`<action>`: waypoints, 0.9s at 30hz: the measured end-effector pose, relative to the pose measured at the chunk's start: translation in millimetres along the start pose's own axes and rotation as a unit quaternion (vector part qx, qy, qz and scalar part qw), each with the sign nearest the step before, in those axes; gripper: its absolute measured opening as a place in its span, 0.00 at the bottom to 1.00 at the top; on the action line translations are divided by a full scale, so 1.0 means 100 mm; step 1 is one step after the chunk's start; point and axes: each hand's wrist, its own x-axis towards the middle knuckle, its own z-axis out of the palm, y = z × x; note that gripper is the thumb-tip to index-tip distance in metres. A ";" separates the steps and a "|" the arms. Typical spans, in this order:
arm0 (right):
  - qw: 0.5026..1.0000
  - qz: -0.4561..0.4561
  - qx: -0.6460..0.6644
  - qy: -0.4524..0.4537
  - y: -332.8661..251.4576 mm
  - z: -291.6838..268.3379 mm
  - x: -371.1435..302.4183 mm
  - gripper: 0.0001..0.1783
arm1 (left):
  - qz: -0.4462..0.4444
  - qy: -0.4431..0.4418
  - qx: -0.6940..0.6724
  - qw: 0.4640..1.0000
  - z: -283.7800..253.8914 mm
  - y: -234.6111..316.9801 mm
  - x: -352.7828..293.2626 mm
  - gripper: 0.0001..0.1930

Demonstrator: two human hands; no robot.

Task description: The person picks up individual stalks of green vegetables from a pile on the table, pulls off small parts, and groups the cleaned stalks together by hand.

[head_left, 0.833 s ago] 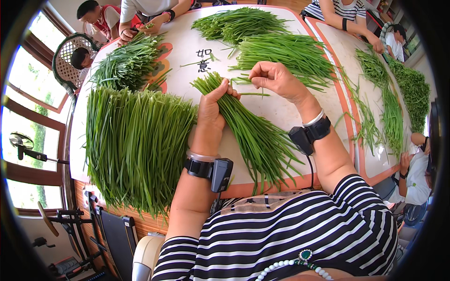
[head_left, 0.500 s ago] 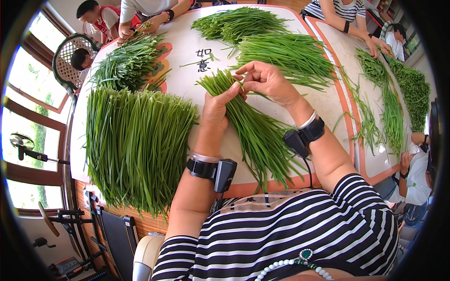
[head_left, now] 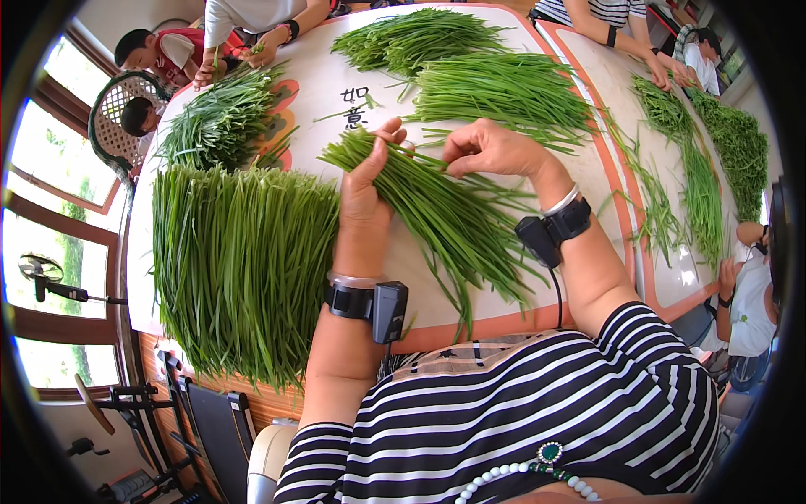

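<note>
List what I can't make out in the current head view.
Head view:
Left hand: some fingers are hidden behind the held bunch of green stalks.
Right hand: what, if anything, its pinched fingers hold is too small to tell.
White-shirted co-worker, upper left: head cut off by the top edge.
Tabletop: partly hidden under the large green pile.

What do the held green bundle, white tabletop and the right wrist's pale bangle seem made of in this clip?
Green bundle: fresh plant leaves, slender and slightly glossy, with paler stem ends.
White tabletop: hard, smooth sheet with a soft sheen, perhaps laminate or coated glass.
Pale bangle: probably metal, judging by its shiny rounded edge; plastic remains possible.
</note>
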 end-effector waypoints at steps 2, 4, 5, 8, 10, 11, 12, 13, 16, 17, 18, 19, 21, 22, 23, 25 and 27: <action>1.000 0.012 -0.006 0.005 0.03 -0.13 -0.09 0.07 | 0.003 -0.020 -0.041 0.999 0.02 0.02 0.01 0.09; 0.999 0.035 -0.028 0.004 0.12 -0.27 -0.17 0.06 | 0.004 -0.042 -0.082 0.996 0.00 0.02 0.03 0.07; 0.998 0.041 -0.045 0.002 0.11 -0.33 -0.19 0.06 | -0.008 -0.093 -0.145 0.985 -0.06 0.03 0.02 0.06; 0.995 0.009 0.017 0.100 0.17 -0.42 -0.24 0.06 | -0.072 -0.195 -0.298 0.932 -0.16 0.08 0.02 0.07; 0.988 0.007 0.072 0.136 0.11 -0.43 -0.27 0.07 | -0.109 -0.190 -0.282 0.934 -0.11 0.09 0.00 0.06; 0.978 -0.017 0.138 0.152 0.06 -0.41 -0.25 0.07 | -0.130 -0.176 -0.256 0.942 -0.10 0.07 -0.01 0.07; 0.964 -0.040 0.204 0.167 0.03 -0.37 -0.23 0.07 | -0.149 -0.162 -0.229 0.948 -0.08 0.03 -0.02 0.08; 0.963 -0.057 0.210 0.158 0.00 -0.30 -0.19 0.06 | -0.160 -0.152 -0.201 0.954 -0.05 -0.01 -0.03 0.09; 0.976 -0.062 0.152 0.140 -0.11 -0.07 -0.06 0.06 | -0.146 -0.086 -0.108 0.980 -0.02 -0.06 -0.04 0.20; 0.979 -0.061 0.153 0.119 -0.12 -0.03 -0.05 0.05 | -0.142 -0.085 -0.107 0.980 -0.01 -0.07 -0.04 0.22; 0.979 -0.060 0.153 0.118 -0.11 0.01 -0.02 0.05 | -0.142 -0.084 -0.107 0.980 0.01 -0.08 -0.04 0.22; 0.981 -0.076 0.154 0.094 -0.07 0.05 0.01 0.05 | -0.141 -0.076 -0.099 0.982 0.03 -0.08 -0.04 0.21; 0.985 -0.081 0.138 0.058 0.00 0.11 0.06 0.06 | -0.140 -0.057 -0.101 0.983 -0.02 -0.09 -0.03 0.18; 0.985 -0.081 0.138 0.057 0.01 0.10 0.06 0.06 | -0.139 -0.057 -0.101 0.984 -0.04 -0.10 -0.02 0.18; 0.990 -0.070 0.123 0.027 0.00 0.08 0.05 0.06 | -0.127 -0.044 -0.094 0.986 -0.05 -0.10 -0.02 0.16; 0.994 -0.036 0.105 -0.008 -0.05 0.06 0.03 0.06 | -0.109 -0.028 -0.062 0.992 -0.09 -0.09 -0.02 0.10; 0.992 -0.031 0.118 -0.011 -0.05 0.00 -0.03 0.05 | -0.112 -0.024 -0.042 0.993 0.09 -0.01 -0.06 0.09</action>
